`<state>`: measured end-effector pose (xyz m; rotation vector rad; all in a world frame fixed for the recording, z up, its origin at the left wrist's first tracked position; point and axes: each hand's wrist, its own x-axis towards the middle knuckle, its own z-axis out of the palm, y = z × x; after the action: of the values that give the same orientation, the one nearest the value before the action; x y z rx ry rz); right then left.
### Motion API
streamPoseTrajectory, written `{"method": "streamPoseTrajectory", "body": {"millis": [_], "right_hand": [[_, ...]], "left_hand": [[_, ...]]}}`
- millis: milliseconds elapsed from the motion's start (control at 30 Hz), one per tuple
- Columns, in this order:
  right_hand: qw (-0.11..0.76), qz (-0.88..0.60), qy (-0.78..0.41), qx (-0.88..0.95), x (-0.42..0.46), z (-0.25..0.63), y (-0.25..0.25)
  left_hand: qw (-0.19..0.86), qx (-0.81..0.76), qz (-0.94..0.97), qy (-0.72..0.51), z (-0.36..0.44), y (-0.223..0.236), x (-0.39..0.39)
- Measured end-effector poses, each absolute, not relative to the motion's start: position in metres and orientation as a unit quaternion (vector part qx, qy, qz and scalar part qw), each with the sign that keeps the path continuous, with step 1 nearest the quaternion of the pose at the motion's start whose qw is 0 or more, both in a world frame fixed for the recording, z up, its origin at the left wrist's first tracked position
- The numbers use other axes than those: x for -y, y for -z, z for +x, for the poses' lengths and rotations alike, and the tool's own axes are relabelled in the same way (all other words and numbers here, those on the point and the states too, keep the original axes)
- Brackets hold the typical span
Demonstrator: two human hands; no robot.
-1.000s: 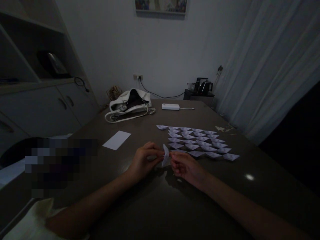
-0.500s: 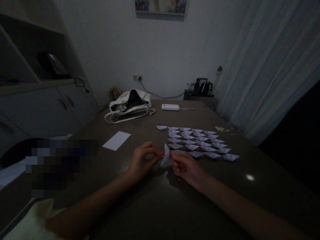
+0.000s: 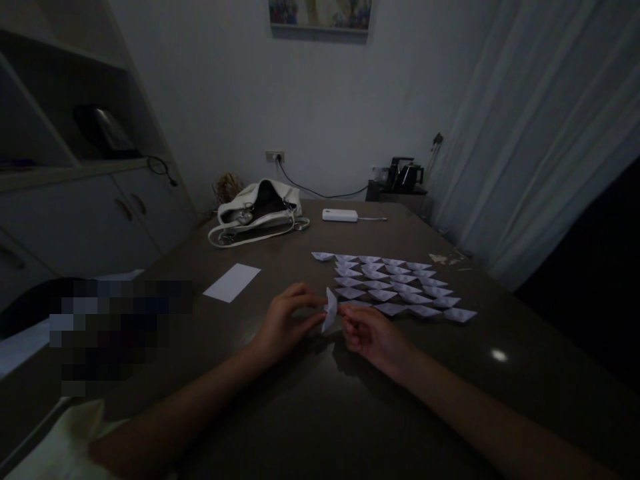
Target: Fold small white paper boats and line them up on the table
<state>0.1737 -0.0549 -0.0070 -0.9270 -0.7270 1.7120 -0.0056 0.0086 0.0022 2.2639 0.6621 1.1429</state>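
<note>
A small white paper boat [image 3: 329, 311] is held on end between my two hands, just above the dark table [image 3: 280, 427]. My left hand [image 3: 289, 320] pinches it from the left with thumb and fingers. From the right, the closed fingers of my right hand [image 3: 373, 333] press against the boat, the index fingertip at its side. Just beyond my right hand, several folded paper boats [image 3: 400, 288] stand in rows. A flat white sheet of paper [image 3: 232, 283] lies to the left of my left hand.
Toward the table's far end lie a white handbag [image 3: 260, 207] and a white power bank [image 3: 340, 215] with a short cable. Paper scraps [image 3: 439, 259] are near the right edge. A black kettle [image 3: 409, 176] stands behind, beside a pale curtain [image 3: 500, 147].
The paper boat tilts slightly between my fingers and comes back nearly upright. Both hands stay in almost the same place; the rows of boats are unchanged.
</note>
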Motion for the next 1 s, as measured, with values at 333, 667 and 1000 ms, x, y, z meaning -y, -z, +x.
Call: {"method": "streamPoseTrajectory", "body": {"millis": [333,667,1000], "right_hand": [[0.491,-0.360,-0.717,0.339,0.0565,0.1762,0.0041],[0.481,-0.378,-0.713,0.343,0.0573,0.1752,0.0006],[0.504,-0.385,-0.705,0.317,0.0575,0.1718,0.0044]], "left_hand": [[0.238,-0.239,0.846,-0.413,-0.0071,-0.0009,-0.0093],[0.240,-0.241,0.845,-0.411,-0.0073,-0.0034,-0.0086],[0.255,-0.238,0.846,-0.404,-0.0045,-0.0031,-0.0060]]}}
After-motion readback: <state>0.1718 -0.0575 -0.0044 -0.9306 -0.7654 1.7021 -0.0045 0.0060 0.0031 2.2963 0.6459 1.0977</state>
